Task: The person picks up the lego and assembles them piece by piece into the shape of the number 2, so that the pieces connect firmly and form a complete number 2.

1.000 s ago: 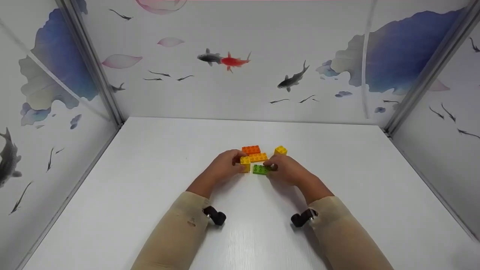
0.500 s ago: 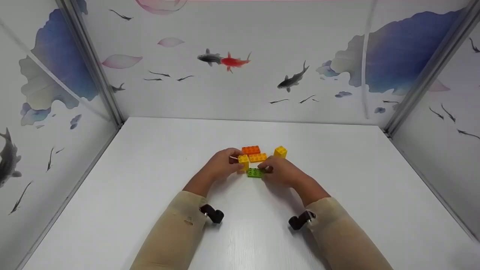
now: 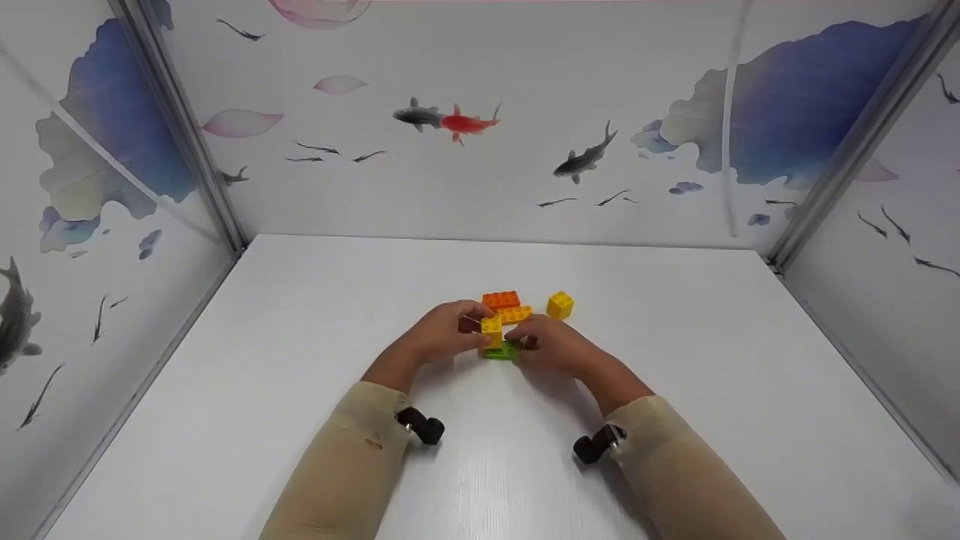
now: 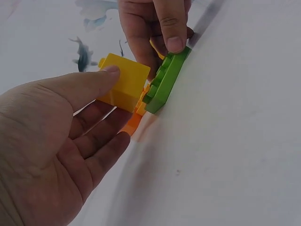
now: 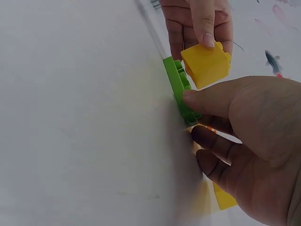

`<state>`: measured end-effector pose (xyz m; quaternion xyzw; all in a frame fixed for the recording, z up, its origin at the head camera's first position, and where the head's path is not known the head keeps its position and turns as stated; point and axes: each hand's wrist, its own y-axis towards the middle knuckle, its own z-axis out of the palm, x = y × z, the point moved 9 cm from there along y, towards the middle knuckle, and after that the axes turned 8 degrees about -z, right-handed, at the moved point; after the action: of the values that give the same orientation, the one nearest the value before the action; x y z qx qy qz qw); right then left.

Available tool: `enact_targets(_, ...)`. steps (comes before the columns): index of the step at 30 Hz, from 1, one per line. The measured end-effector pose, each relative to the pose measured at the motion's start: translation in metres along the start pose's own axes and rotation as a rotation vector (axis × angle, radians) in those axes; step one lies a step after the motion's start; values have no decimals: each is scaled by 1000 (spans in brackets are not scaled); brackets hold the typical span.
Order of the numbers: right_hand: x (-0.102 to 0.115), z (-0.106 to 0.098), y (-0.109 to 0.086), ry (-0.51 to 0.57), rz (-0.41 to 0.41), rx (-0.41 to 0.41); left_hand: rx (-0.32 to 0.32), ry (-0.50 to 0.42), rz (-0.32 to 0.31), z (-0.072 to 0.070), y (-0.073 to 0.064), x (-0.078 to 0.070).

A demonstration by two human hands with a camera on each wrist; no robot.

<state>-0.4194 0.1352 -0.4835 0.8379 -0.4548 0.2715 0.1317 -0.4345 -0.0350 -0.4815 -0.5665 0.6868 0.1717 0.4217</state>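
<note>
Yellow block [image 5: 207, 66]: smooth, boxy | left grip [image 3: 441, 332] block-wide, pinching it | green brick [image 5: 176, 80]: studded | right grip [image 3: 559, 347] pinching it

Five bricks, about midway between the left and right edges of the table [image 3: 465, 465], short of its far edge. Upper brick [image 4: 126, 84] in left hand [image 3: 450, 330], at the group's left front. Lower brick [image 4: 168, 84] in right hand [image 3: 559, 345], left half under the upper one; can't tell if they touch. Middle brick [image 3: 515, 315] on the table just behind that pair. Rear brick [image 3: 500, 301] behind it, slightly left, nearest the far edge. Outer brick [image 3: 559, 305] right of the middle one, just behind the right hand. Far wall [image 3: 487, 195] along the far edge, left wall [image 3: 90, 180] and right wall [image 3: 885, 255] along the sides.
</note>
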Motion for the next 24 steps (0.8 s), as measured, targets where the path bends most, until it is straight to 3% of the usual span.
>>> enact_targets(15,-2,3,-1,22,30,0,52,29,104,3,0,-3)
enact_targets(24,1,4,-1,9,21,-1,64,30,67,1,0,0)
